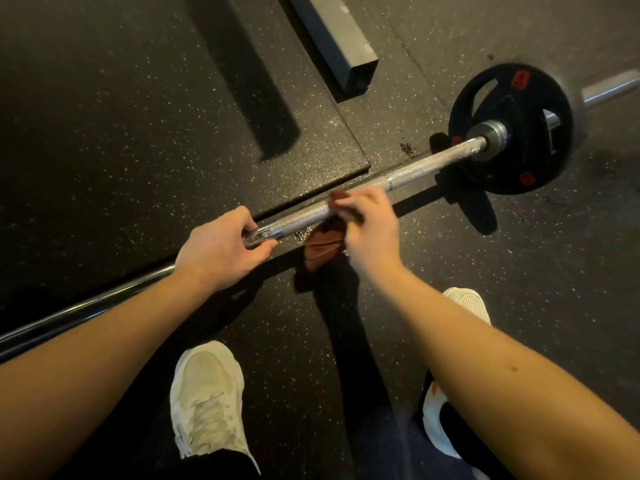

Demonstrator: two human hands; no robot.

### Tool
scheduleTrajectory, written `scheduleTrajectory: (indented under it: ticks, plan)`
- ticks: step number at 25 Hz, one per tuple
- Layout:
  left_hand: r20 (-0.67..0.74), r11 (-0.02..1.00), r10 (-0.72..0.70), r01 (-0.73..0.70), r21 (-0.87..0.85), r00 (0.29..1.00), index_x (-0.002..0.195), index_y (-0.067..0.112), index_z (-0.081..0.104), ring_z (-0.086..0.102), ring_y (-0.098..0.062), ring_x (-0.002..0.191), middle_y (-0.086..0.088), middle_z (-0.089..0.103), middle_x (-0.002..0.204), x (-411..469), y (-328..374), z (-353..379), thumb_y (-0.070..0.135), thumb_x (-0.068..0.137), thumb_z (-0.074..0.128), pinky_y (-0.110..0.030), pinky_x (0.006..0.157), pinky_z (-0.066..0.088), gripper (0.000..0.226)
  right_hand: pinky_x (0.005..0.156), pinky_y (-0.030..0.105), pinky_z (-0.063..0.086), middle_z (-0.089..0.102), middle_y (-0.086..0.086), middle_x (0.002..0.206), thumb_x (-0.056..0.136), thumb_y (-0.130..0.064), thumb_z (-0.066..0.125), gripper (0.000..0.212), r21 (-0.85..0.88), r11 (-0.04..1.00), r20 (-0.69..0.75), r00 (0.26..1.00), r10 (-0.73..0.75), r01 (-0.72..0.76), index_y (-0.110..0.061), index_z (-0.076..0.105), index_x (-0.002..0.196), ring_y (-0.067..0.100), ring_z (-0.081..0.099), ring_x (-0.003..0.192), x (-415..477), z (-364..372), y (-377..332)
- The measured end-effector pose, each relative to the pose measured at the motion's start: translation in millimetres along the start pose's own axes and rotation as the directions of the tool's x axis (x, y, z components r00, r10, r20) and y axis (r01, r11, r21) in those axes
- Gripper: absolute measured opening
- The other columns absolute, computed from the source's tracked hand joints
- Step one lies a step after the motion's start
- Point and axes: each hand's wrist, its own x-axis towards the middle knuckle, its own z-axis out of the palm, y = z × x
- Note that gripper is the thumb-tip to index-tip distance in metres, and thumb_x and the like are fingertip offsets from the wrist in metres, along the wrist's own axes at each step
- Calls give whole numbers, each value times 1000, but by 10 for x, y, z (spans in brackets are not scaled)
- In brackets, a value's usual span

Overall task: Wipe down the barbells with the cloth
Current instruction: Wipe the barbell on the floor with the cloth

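Barbell (415,168), one only, stretched from 8 o'clock to 2 o'clock across the view, silver and knurled along the middle stretch. One black weight plate (502,171) with red marks on its 2 o'clock end, standing on the speckled rubber floor (519,306); bare sleeve poking out beyond it.

Two hands on the bar, near each other at the centre. Left hand (221,251) wrapped round the bar, fingers curled over the top, thumb underneath. Right hand (367,223) just beside it toward 2 o'clock, fingertips pinching one brown cloth (322,247) against the bar. Cloth hanging below the bar between the two hands; upper edge showing above the fingertips.

One raised floor mat (138,133) at 10 o'clock, its edge running alongside the bar. One grey metal beam (332,39) at 12 o'clock, lying on that mat, well apart from the bar.

Two white shoes: one (204,393) at 6 o'clock, the other (467,303) at 4 o'clock, partly hidden by the right forearm.
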Motion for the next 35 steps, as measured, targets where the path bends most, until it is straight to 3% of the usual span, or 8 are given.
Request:
scheduleTrajectory:
  ticks: [3,5,11,18,24,28,32,35]
  plan:
    - [12,1000,-8,8,1,1000,95,38,49,60,-4,72,13,61,84,-4,-1,0,62,86,69,-25,59,48,32,103,35,48,57,-1,112,94,-4,66,13,-6,973,-175,958,228,-233,-11,71,104,6,56,101,229,-320,239]
    - [11,1000,-7,7,2,1000,94,38,49,60,-4,70,13,61,82,-3,18,-10,62,86,69,-24,57,45,32,102,31,49,56,-1,112,94,-2,65,14,16,967,-203,946,251,-253,-9,71,104,9,56,101,151,-92,20]
    - [20,1000,-25,25,-15,1000,96,38,50,59,-4,72,13,61,85,-19,30,-28,57,86,71,-25,59,45,30,91,28,51,59,0,107,89,-1,68,14,25,989,121,981,-150,148,-7,74,101,16,59,101,-155,276,-326]
    - [10,1000,-3,3,-4,1000,95,39,49,59,-3,69,13,61,82,-21,21,-18,61,87,69,-20,55,41,30,103,23,46,52,-7,113,95,-4,64,16,-18,967,-156,956,248,-254,-14,71,105,5,52,103,118,31,-160]
    - [18,1000,-16,16,-15,1000,96,37,51,61,-4,75,13,62,87,-12,20,-18,56,87,71,-27,64,50,29,88,30,52,56,2,105,89,-2,70,21,30,984,141,974,-180,178,-9,77,107,18,59,97,-245,380,-374]
    - [17,1000,-4,4,-23,1000,100,37,52,62,-4,75,14,62,90,-7,1,-7,58,87,70,-28,65,56,31,104,27,48,55,-3,111,93,-2,68,23,-25,995,-3,996,93,-93,-15,75,110,6,55,101,118,-192,111]
    - [-4,1000,7,-7,-2,1000,96,37,49,58,-4,71,15,59,84,1,2,-14,62,87,69,-21,56,41,32,88,6,43,49,-9,106,98,-12,65,22,102,935,-157,922,354,-341,-13,72,119,-7,52,89,109,3,-113]
    - [-11,1000,4,-4,3,1000,94,37,49,59,-5,74,15,59,84,2,6,0,60,86,70,-25,60,42,32,86,4,40,50,-6,101,95,-4,68,22,162,979,5,992,126,-126,-7,74,115,-2,50,86,-398,491,-557]
